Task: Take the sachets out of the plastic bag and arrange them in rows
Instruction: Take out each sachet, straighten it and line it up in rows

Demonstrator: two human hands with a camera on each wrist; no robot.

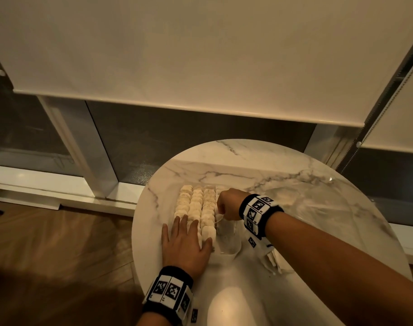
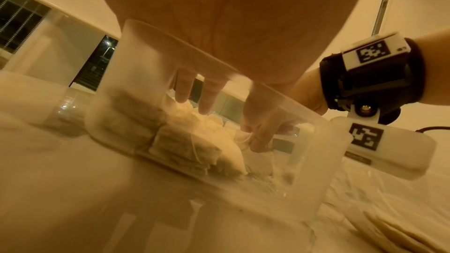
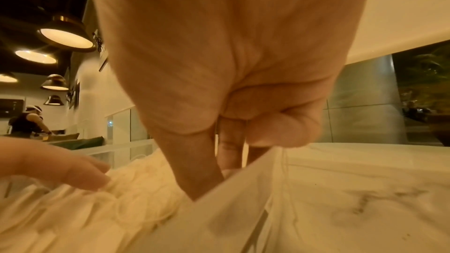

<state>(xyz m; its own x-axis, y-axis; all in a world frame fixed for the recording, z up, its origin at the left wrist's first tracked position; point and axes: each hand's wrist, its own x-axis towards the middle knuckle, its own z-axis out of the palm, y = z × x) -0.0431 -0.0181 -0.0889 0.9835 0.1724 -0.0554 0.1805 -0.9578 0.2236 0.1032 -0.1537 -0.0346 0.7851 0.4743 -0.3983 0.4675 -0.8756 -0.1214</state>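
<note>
Rows of pale tea-bag sachets (image 1: 196, 205) lie side by side in a clear plastic container (image 1: 229, 251) on the round marble table (image 1: 294, 184). My left hand (image 1: 186, 241) lies flat on the near ends of the left rows, fingers straight (image 2: 209, 101). My right hand (image 1: 225, 205) reaches down at the right side of the rows; its thumb and fingertips (image 2: 260, 138) pinch one sachet (image 2: 259, 164) by its top, with a string hanging from it. The plastic bag (image 1: 272, 261) lies crumpled under my right forearm, with more sachets (image 2: 399, 236) in it.
The table's left edge (image 1: 136, 220) drops to a wooden floor. A window wall with lowered blinds (image 1: 200, 67) stands behind the table. Bare marble stretches to the far and right sides.
</note>
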